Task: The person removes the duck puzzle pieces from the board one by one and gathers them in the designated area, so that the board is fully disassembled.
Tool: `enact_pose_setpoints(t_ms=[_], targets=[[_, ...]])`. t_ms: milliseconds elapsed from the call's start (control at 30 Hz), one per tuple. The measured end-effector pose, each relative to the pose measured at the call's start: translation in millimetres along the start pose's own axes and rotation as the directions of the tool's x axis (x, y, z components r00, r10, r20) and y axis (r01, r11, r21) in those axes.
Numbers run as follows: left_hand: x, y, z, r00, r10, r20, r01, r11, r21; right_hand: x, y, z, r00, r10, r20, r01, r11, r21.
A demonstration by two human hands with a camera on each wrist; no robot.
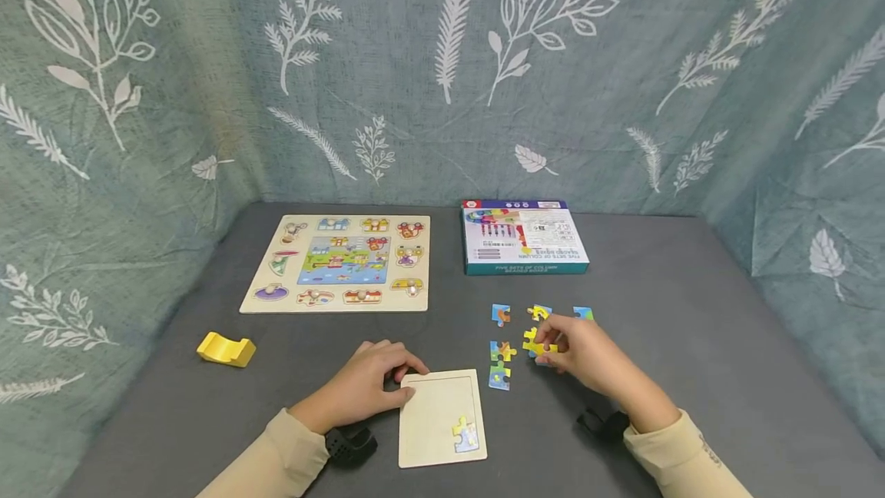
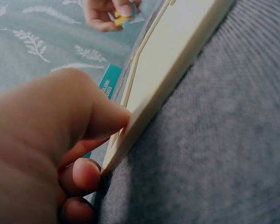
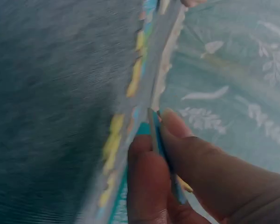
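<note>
A square wooden puzzle tray [image 1: 434,413] lies in front of me, one yellow-and-blue jigsaw piece [image 1: 467,438] set in its lower right corner. My left hand [image 1: 366,384] holds the tray's upper left corner, the thumb on its side edge in the left wrist view. To the right, my right hand [image 1: 584,348] pinches a thin jigsaw piece with a blue face [image 3: 157,140] between thumb and fingers, close over the loose pieces. Beside it on the table lie a yellow piece [image 1: 531,341], a blue-and-orange piece [image 1: 501,315] and several others, partly hidden by the fingers.
Behind the hands, a wooden knob puzzle board [image 1: 276,294] lies at the back left. A flat teal-edged box [image 1: 525,240] stands at the back right. A yellow curved block [image 1: 226,350] sits at the left. A patterned curtain [image 1: 415,137] hangs behind the table.
</note>
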State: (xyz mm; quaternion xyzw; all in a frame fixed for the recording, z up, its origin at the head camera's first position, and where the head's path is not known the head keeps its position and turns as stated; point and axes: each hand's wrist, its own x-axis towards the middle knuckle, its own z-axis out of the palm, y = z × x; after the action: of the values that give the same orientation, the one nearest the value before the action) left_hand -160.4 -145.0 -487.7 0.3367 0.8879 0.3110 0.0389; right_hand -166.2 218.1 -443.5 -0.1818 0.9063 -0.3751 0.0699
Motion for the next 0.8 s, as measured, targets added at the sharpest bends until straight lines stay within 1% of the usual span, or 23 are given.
enact_pose_setpoints(t_ms=[100, 233, 300, 367, 433, 500, 567, 700, 767, 800], targets=[[-0.7, 0.6, 1.3, 1.0, 0.004, -0.006, -0.004, 1.0, 0.001, -1.1, 13, 3, 1.0, -0.013, -0.027, 0.014, 1.0, 0.017], [0.6, 1.9, 3.2, 1.0, 0.008, -0.003, -0.008, 1.0, -0.004, -3.1, 18, 8, 0.997, -0.068, 0.021, 0.067, 0.996, 0.051], [0.0, 2.4, 2.9, 1.0, 0.005, 0.0, -0.005, 1.0, -0.007, -4.6, 17, 11, 0.996, -0.081, 0.046, 0.079, 0.996, 0.043], [-1.6, 2.6, 1.5, 1.0, 0.0, 0.001, 0.0, 1.0, -0.008, -6.0, 15, 14, 0.995, -0.092, 0.041, 0.093, 0.996, -0.016], [-3.0, 2.6, -0.1, 1.0, -0.004, 0.002, 0.004, 1.0, -0.006, -6.9, 12, 17, 0.995, -0.101, 0.006, 0.101, 0.99, -0.103], [-3.6, 2.4, -1.7, 1.0, -0.006, 0.002, 0.006, 1.0, -0.004, -7.7, 10, 18, 0.993, -0.116, -0.038, 0.106, 0.974, -0.2], [-3.1, 1.9, -1.9, 1.0, -0.009, 0.006, 0.009, 1.0, 0.0, -8.2, 8, 19, 0.99, -0.126, -0.065, 0.105, 0.959, -0.262], [-1.7, 0.3, -0.7, 1.0, -0.009, 0.007, 0.009, 1.0, 0.008, -9.3, 6, 21, 0.983, -0.148, -0.105, 0.107, 0.94, -0.324], [-1.3, -0.3, -0.8, 1.0, -0.006, 0.007, 0.006, 1.0, 0.015, -10.1, 1, 25, 0.97, -0.212, -0.121, 0.164, 0.932, -0.322], [-1.4, -0.5, -1.0, 1.0, -0.004, 0.005, 0.004, 1.0, 0.017, -10.7, -3, 28, 0.957, -0.262, -0.123, 0.212, 0.924, -0.318]])
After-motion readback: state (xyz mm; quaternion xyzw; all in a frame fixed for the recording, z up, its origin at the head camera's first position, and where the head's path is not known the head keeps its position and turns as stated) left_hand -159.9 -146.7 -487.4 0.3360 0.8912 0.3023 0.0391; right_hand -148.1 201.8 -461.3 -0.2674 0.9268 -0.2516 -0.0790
